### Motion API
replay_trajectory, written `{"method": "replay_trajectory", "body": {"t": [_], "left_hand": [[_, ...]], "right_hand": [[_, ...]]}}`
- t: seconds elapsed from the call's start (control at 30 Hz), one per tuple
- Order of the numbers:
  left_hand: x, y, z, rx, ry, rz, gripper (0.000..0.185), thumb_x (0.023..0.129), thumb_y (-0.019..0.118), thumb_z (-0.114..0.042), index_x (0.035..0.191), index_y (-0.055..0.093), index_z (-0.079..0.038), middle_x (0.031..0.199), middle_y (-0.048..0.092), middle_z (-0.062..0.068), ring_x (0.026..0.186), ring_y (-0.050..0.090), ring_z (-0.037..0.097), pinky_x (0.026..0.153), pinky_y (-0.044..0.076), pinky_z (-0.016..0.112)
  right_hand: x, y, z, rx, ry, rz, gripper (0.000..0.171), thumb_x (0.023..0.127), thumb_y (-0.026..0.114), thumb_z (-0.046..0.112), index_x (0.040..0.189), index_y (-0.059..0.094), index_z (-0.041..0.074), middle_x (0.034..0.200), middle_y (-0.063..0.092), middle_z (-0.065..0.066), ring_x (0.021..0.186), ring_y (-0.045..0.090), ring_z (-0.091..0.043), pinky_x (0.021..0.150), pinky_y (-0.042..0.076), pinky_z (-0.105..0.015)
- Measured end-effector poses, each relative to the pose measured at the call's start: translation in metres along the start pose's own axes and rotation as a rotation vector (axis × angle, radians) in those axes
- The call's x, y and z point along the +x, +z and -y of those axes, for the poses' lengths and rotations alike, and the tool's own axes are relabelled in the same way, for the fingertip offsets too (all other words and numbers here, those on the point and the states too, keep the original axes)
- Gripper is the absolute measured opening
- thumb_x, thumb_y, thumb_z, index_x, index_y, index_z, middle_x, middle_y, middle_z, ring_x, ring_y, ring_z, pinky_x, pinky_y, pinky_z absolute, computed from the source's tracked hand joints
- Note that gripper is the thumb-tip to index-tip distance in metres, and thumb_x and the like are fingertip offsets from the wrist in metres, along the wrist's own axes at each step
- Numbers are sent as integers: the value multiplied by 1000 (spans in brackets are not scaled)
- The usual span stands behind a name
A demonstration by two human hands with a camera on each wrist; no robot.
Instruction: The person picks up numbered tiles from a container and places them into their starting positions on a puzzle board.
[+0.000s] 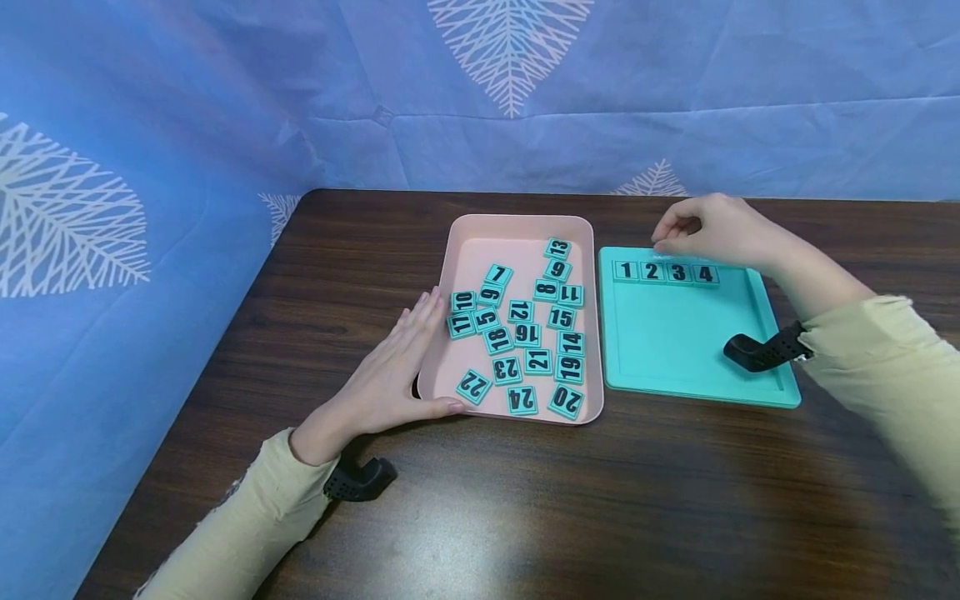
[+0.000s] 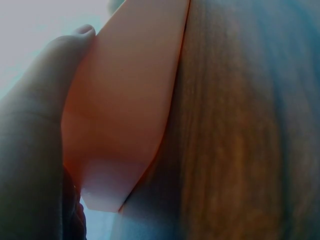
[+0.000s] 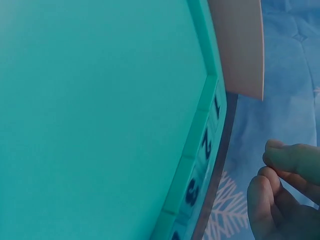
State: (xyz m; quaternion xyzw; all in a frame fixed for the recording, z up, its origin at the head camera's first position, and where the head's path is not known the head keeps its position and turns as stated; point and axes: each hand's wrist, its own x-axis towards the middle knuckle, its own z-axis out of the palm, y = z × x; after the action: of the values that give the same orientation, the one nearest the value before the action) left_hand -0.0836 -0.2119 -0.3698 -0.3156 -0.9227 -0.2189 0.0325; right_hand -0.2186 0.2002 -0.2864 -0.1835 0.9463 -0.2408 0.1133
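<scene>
1. Resting along the pink tray, the left hand has its fingers straight beside the left wall and its thumb at the near rim, so it spans the near left corner. It does not clench the tray; this light contact probably serves to keep it from sliding.

2. Above the far edge of the green tray hovers the right hand. Its fingers are loosely bent, with the tips close to the thumb. In the right wrist view no tile is visible between them, so the grip looks released.

3. Under this hand lies the tile row, with 1, 2, 3 and 4 side by side along the far wall of the green tray, beginning near its left corner. I suppose that the wall helps to keep them straight.

4. Inside the pink tray are the loose tiles, which lie face up with their figures turned in various directions. Number 13 is nearest to the far wall; 22, 24 and 20 lie toward the near one.

5. Both trays stand on the dark table, just beside each other; whether their rims touch, I cannot tell.
</scene>
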Motion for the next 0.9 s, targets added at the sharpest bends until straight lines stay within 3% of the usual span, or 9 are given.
{"method": "replay_trajectory", "body": {"t": [0.4, 0.63, 0.9], "left_hand": [[1, 1, 1, -23, 10, -11, 114, 77, 60, -71, 154, 2, -9, 160, -3, 6, 145, 3, 26, 116, 6, 38], [1, 1, 1, -26, 11, -15, 113, 78, 54, -74, 154, 2, -8, 160, -4, 6, 146, 3, 26, 116, 5, 38], [1, 1, 1, -25, 13, -13, 114, 78, 59, -71, 154, 1, -9, 160, -3, 6, 146, 3, 26, 116, 6, 38]], "right_hand": [[12, 4, 20, 24, -64, 17, 23, 93, 63, 23, 106, 68, 5, 92, 65, -10, 80, 55, -26, 67, 42, -37], [25, 15, 34, 36, -120, -7, 20, 92, 64, 21, 103, 69, 5, 90, 64, -9, 79, 53, -24, 68, 42, -36], [35, 28, 51, 44, -173, -22, 18, 93, 64, 20, 103, 68, 6, 88, 62, -7, 78, 51, -22, 68, 42, -36]]}}
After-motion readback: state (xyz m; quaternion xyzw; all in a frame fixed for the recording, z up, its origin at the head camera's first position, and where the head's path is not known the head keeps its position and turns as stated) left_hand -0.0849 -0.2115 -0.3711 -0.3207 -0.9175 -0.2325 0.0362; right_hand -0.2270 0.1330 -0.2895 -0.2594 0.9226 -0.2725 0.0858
